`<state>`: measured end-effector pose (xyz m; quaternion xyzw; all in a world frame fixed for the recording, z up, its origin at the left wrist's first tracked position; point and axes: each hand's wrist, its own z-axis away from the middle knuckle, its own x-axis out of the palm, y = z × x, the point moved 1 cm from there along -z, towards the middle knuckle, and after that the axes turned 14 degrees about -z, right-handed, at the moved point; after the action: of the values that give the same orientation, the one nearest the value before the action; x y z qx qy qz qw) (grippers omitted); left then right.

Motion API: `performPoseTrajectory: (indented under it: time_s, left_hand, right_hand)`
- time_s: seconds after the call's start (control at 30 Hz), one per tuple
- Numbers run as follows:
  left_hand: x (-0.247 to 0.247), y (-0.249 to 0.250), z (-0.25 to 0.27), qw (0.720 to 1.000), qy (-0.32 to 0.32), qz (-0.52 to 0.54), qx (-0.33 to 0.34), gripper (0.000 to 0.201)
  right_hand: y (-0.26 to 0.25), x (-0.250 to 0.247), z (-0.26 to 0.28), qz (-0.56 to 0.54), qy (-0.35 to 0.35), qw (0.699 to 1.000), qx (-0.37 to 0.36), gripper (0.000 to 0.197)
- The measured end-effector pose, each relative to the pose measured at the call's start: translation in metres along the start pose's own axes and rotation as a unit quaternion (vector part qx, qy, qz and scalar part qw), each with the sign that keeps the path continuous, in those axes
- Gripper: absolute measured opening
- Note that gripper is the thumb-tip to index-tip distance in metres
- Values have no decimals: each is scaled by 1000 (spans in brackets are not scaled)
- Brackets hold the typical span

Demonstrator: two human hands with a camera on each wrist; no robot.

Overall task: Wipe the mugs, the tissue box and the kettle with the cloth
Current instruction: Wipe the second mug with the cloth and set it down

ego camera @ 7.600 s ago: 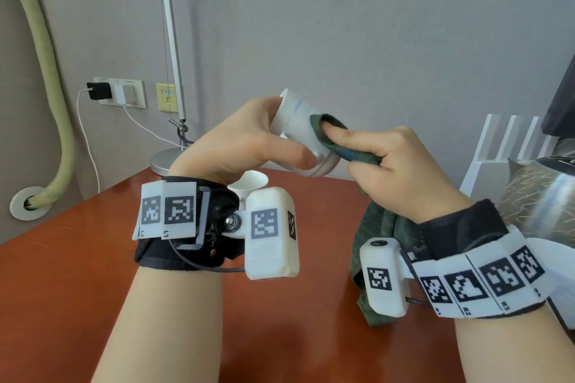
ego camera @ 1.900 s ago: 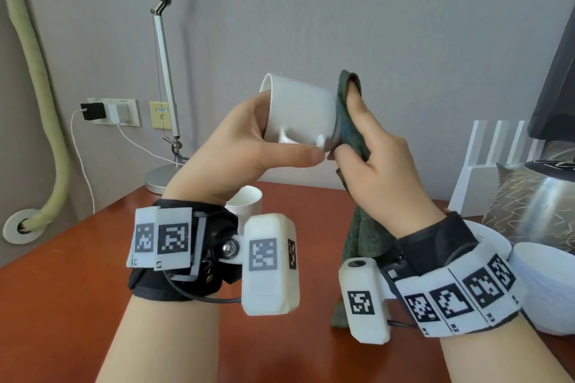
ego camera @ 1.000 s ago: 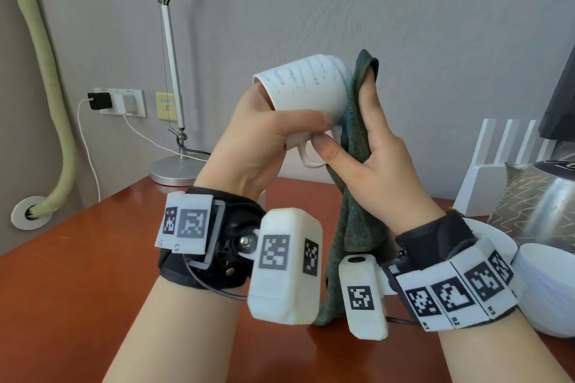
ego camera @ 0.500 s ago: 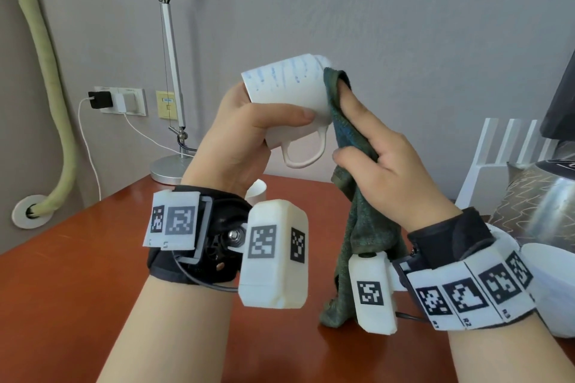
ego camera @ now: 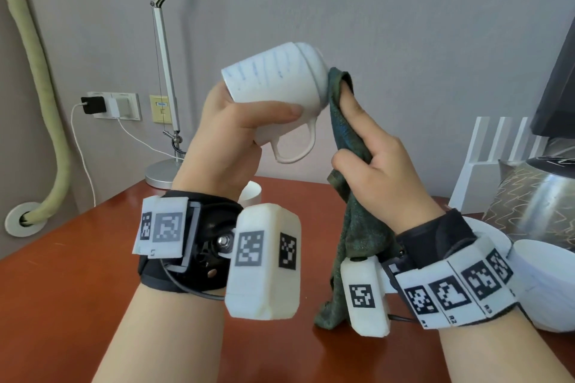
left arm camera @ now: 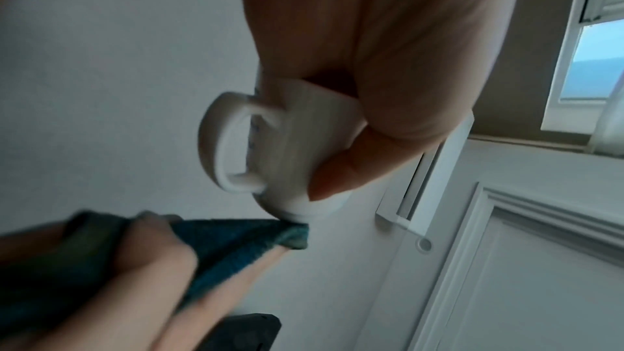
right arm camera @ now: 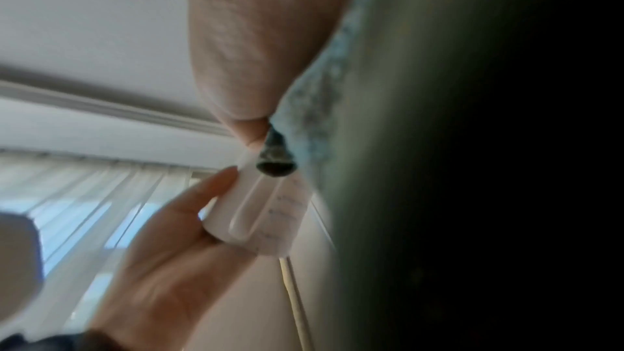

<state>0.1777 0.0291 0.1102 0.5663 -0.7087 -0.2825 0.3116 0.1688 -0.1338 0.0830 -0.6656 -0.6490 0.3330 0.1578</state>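
Note:
My left hand [ego camera: 236,130] grips a white mug [ego camera: 273,84] with faint blue marks, held up sideways with its handle [ego camera: 295,146] hanging down and its base to the right. My right hand [ego camera: 370,158] holds a dark green cloth [ego camera: 348,140] and presses its top against the mug's base; the rest of the cloth hangs to the table. The left wrist view shows the mug [left arm camera: 290,148] under my thumb, with the cloth [left arm camera: 236,239] touching its bottom rim. A second white mug [ego camera: 250,196] stands on the table behind my left wrist. The metal kettle [ego camera: 541,202] stands at the right.
A red-brown table [ego camera: 77,289] lies below. A white bowl [ego camera: 547,286] sits at the right edge by my right wrist, with a white rack [ego camera: 497,162] behind. A desk lamp base [ego camera: 161,172] stands at the back, near wall sockets [ego camera: 115,106].
The mug has tilted a little more with its base raised to the right. My right hand with the cloth has slid lower along the base. Both hands keep their hold.

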Motion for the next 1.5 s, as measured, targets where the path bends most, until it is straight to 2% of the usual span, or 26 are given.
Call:
performPoseTrajectory:
  time_s: [0.23,0.4,0.57,0.73,0.87,0.97,1.23,1.37,1.5]
  left_hand:
    - [4,0,1,998,-12,-55,1,48]
    - [5,0,3,989,-85,-120,-1,41]
    - [3,1,5,977,-125,-170,12,46]
    - [-4,1,2,989,-81,-120,32,47]
    - [-8,-1,0,994,-36,-94,42,45]
    - [-6,-1,0,993,-48,-105,35,44]
    - [-1,-5,3,977,-149,-152,19,45]
    - [-5,-5,3,979,-143,-145,12,45]
    - [-6,-5,2,985,-119,-121,14,49]
  right_hand:
    - [-3,1,-1,31,-5,999,-24,81]
    - [-5,-3,-3,9,4,1000,-8,77]
    - [-2,-8,-5,-24,9,1000,9,79]
    - [-2,0,-4,-62,22,998,5,79]
    - [-3,10,-1,-42,19,999,-16,77]
    - [0,11,0,-22,13,1000,-18,77]
    - [2,-6,-4,-54,53,997,1,78]
    - [3,-4,-4,-58,54,997,20,78]
    - [-3,4,-2,-50,47,998,0,81]
